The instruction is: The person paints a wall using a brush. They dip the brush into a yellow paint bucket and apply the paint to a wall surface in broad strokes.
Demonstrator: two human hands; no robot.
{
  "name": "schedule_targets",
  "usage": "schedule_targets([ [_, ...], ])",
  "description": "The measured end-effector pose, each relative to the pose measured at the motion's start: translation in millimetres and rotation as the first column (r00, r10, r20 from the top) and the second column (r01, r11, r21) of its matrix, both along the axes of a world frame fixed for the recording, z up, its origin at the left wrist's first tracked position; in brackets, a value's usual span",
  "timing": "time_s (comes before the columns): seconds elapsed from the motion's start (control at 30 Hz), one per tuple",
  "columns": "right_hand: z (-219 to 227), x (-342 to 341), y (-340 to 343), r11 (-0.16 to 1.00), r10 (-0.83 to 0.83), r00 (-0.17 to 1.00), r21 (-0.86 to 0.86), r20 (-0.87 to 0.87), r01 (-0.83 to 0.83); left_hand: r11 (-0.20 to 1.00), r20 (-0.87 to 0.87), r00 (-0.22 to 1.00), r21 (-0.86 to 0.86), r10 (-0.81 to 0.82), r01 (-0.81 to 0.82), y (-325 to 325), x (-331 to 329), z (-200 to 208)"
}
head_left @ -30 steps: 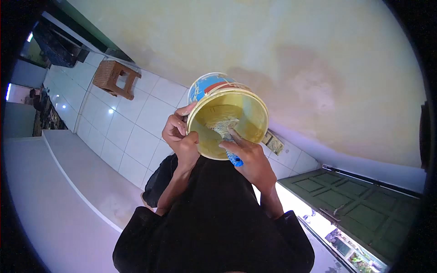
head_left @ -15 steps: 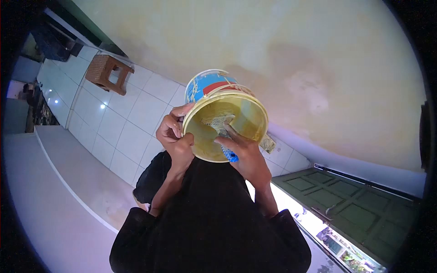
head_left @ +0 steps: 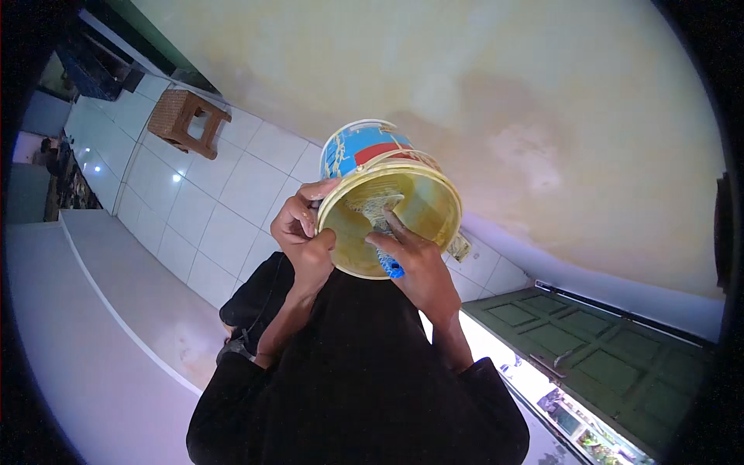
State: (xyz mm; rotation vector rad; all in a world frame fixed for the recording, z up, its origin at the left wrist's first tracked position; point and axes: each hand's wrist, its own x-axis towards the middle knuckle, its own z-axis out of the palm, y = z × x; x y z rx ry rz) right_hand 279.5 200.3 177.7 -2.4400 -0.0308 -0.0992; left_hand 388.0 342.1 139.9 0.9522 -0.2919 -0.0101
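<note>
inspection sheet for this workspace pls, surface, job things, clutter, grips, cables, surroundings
surface: white tiled floor, light glints on it
job's things: tilted bucket, blue and red outside, yellowish inside; brush with blue handle, bristles inside the bucket
clutter: brown stool; small smeared object showing just right of the bucket, kind unclear
left grip: closed on the bucket's rim
right grip: closed on the brush
cables: nothing clearly seen
surroundings: patchy pale wall; green panelled door

Doorway [head_left: 500, 350]: blazing white, low on my right!
Floor [head_left: 240, 186]: bright glints, over to my left.
Shirt [head_left: 356, 372]: near-black, detail lost.
Wall [head_left: 333, 62]: curving toward blackened corners.
</note>
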Motion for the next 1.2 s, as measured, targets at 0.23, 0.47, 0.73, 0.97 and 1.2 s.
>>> schedule_targets([
  [0.23,4.3,3.7,3.9,1.000,-0.019,1.000,-0.013,0.008,0.019,1.000,-0.035,0.999,0.011,0.017,-0.017,-2.6,3.5,0.3],
  [0.47,1.5,3.6,6.9,0.997,-0.069,0.998,0.033,-0.014,0.069,1.000,-0.083,0.996,-0.011,-0.014,0.013,-4.3,-2.3,-0.3],
  [0.73,7.1,9.4,8.5,0.993,-0.106,0.994,0.050,-0.027,0.107,0.998,-0.105,0.994,0.046,-0.029,0.034,-2.0,-3.9,-2.7],
  [0.97,7.4,7.4,8.6,0.992,-0.119,0.993,0.040,-0.012,0.119,0.998,-0.079,0.996,0.021,-0.050,0.052,-1.3,-5.0,-3.2],
  [1.2,2.3,8.9,6.2,0.998,-0.066,0.997,0.016,0.050,0.065,0.999,-0.100,0.994,-0.018,-0.041,0.039,-5.8,-4.2,7.5],
])
